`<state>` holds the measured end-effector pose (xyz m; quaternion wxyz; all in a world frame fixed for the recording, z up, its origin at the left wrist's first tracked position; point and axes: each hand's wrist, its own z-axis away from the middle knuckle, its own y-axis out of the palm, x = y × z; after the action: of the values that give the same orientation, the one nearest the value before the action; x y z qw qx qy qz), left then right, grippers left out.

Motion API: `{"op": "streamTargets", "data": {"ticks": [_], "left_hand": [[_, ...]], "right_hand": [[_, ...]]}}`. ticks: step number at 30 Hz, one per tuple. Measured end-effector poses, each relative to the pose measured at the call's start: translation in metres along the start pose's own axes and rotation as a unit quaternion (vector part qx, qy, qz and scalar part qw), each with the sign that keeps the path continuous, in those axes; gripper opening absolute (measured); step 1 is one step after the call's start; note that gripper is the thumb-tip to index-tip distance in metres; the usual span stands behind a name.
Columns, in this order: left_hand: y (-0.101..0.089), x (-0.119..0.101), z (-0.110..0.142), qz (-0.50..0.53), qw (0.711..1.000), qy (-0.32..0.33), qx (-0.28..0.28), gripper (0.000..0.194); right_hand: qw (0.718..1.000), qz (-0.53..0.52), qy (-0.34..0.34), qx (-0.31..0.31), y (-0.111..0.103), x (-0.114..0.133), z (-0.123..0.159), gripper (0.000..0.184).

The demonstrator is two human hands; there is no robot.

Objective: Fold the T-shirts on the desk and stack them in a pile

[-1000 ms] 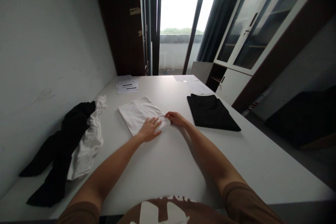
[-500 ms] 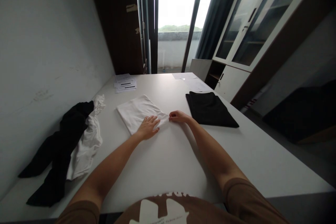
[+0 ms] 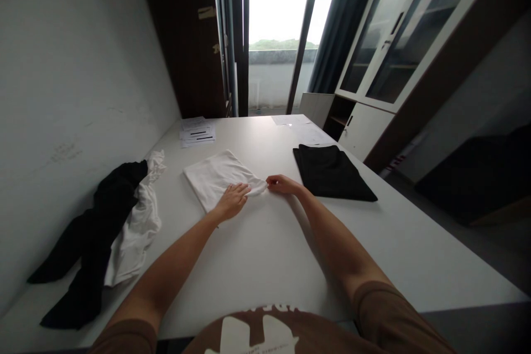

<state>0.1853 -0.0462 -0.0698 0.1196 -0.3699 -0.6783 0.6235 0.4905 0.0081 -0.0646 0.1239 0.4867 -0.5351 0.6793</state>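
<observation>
A folded white garment (image 3: pixel 215 171) lies on the white table (image 3: pixel 265 265) in front of me; its exact kind I cannot tell. My left hand (image 3: pixel 232 201) rests on its near edge with the fingers stretched out flat. At the garment's right corner, my right hand (image 3: pixel 282 183) pinches the cloth between thumb and fingers, and that corner is drawn out toward the right. Just beyond my right hand lies a folded black garment (image 3: pixel 334 174), touched by neither hand.
Along the wall at left, a crumpled black garment (image 3: pixel 108 210) lies partly over a crumpled white one (image 3: pixel 141 232). Papers (image 3: pixel 198 133) sit at the table's far left, with more sheets (image 3: pixel 305 131) at the far right. A white cabinet (image 3: pixel 369 127) stands beyond the right edge.
My left hand has shifted slightly left and its fingers lie closer together. The right hand keeps its pinch on the white garment's corner, nearly in place.
</observation>
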Motion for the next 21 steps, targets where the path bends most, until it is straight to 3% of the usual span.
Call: {"op": "streamTargets", "data": {"ticks": [5, 11, 21], "left_hand": [[-0.007, 0.001, -0.007, 0.086, 0.996, -0.027, -0.025, 0.042], [-0.008, 0.003, -0.008, 0.146, 0.985, -0.05, -0.071, 0.028], [-0.013, 0.006, -0.011, 0.098, 0.995, -0.024, -0.026, 0.043]], "right_hand": [[1.0, -0.018, -0.018, 0.003, 0.008, 0.007, -0.004, 0.033], [0.996, -0.049, -0.048, -0.057, 0.016, 0.014, -0.007, 0.046], [0.994, -0.041, 0.003, -0.099, 0.019, 0.008, -0.007, 0.053]]}}
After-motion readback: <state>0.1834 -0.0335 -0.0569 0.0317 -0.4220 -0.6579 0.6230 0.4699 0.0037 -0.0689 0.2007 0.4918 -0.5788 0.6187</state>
